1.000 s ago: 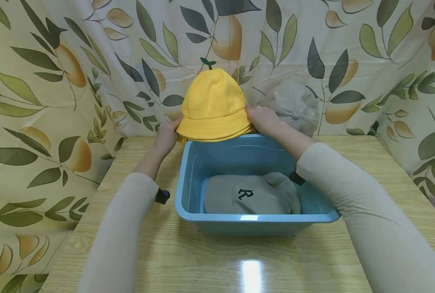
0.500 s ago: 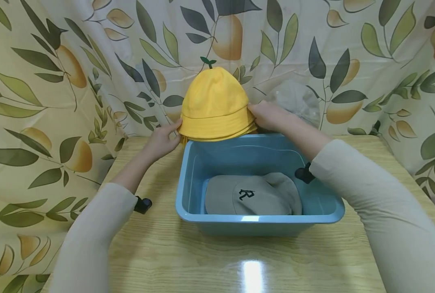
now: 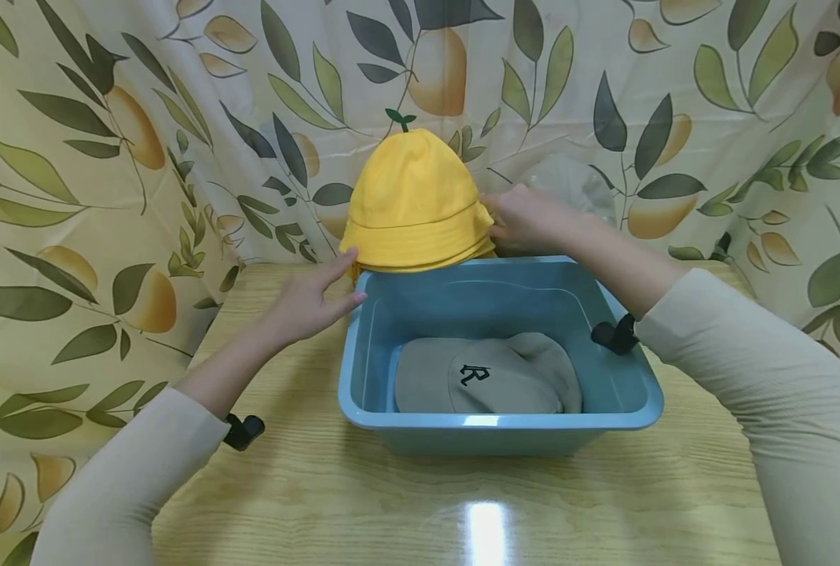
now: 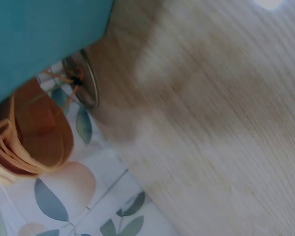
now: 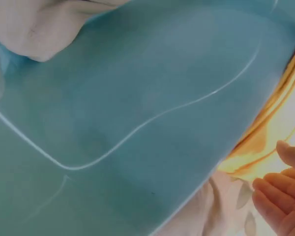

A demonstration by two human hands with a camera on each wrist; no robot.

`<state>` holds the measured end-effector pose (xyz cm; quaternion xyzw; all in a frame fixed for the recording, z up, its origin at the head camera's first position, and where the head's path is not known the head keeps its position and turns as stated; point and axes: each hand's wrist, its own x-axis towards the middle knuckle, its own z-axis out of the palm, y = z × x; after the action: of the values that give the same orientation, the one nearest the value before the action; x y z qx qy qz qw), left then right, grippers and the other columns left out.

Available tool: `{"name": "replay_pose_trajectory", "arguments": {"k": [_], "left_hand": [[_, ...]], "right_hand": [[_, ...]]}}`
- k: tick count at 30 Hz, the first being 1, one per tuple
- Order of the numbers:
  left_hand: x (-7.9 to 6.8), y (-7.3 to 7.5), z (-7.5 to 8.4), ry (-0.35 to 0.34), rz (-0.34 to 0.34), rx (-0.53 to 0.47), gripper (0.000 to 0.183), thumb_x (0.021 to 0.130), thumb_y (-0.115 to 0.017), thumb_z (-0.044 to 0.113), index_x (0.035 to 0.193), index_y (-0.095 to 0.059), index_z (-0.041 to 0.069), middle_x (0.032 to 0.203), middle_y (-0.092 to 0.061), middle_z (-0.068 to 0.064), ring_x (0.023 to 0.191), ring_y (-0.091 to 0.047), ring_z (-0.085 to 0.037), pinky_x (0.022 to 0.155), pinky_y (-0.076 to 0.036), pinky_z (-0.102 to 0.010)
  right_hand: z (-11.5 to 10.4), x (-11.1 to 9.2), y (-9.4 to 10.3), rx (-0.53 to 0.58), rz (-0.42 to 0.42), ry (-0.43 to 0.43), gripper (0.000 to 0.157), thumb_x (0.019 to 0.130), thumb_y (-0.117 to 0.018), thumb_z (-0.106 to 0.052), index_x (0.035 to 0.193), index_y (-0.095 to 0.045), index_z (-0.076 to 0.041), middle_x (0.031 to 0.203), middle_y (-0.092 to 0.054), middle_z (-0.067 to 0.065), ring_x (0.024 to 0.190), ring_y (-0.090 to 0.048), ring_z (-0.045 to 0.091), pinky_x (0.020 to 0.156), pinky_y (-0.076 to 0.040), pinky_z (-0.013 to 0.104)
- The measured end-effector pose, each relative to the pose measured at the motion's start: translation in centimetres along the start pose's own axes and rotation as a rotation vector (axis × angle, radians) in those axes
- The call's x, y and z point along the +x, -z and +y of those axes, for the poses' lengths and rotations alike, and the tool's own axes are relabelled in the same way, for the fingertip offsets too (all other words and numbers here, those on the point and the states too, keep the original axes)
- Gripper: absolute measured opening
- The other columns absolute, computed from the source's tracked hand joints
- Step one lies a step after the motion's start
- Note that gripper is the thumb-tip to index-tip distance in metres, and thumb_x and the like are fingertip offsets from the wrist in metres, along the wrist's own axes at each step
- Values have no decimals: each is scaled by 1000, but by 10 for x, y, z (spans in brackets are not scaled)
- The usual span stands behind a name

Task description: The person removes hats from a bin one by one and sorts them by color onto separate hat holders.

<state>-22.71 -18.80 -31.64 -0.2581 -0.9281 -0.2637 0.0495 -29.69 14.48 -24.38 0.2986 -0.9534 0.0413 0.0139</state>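
A yellow bucket hat (image 3: 412, 189) with a green sprout on top sits just behind the blue bin (image 3: 500, 421). My left hand (image 3: 302, 303) is at its left, fingers spread, index fingertip right at the brim and another fingertip near the bin's rim. At the hat's right side is my right hand (image 3: 536, 218); the right wrist view shows its thumb and fingers apart beside the brim. A grey cap (image 3: 490, 376) with a black letter R lies inside the bin. The left wrist view looks into the underside of the yellow hat (image 4: 44, 132).
Behind my right hand stands a pale grey cap (image 3: 575, 185), partly covered. A metal ring (image 4: 83, 78) shows near the bin in the left wrist view. A patterned curtain (image 3: 420, 71) backs the wooden table (image 3: 391, 503).
My left hand has let go of the hat brim and drawn left and toward me, fingers spreading. My right hand has shifted slightly right. The hat has hardly moved.
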Motion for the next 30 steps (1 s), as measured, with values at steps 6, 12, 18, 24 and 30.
{"name": "replay_pose_trajectory", "arguments": {"k": [6,12,18,24,30], "left_hand": [[-17,-5,17,-109,-45,46,78,90,-60,45,150,-26,9,154,-27,-7,141,-27,-25,112,-26,-46],[-34,-12,33,-184,-84,50,85,88,-60,51,149,-25,4,155,-24,-12,143,-21,-27,114,-19,-50],[-49,-18,45,-214,-121,77,95,85,-42,72,151,-21,6,156,-23,-12,144,-18,-28,114,-16,-54],[-60,-25,50,-224,-134,103,104,81,-28,81,151,-19,6,157,-19,-8,145,-15,-30,113,-15,-56],[-65,-31,52,-232,-168,169,106,80,-22,83,152,-14,6,158,-12,-7,146,-8,-30,114,-12,-55]], "right_hand": [[-15,-3,9,-29,-73,-6,52,92,-60,-20,137,-46,2,79,-63,13,64,-57,22,64,-52,36],[-39,-10,12,-78,-56,98,54,90,-65,-26,134,-51,0,94,-69,16,79,-65,27,71,-54,39],[-64,-16,7,-86,-101,183,57,87,-69,-29,134,-52,-3,97,-70,13,83,-67,25,74,-55,38],[-83,-20,-11,-173,-143,343,54,84,-71,-34,126,-57,-4,82,-69,8,65,-63,19,61,-53,32],[-94,-19,-39,-200,-349,354,58,84,-70,-40,127,-58,-3,89,-71,8,73,-67,18,58,-54,29]]}}
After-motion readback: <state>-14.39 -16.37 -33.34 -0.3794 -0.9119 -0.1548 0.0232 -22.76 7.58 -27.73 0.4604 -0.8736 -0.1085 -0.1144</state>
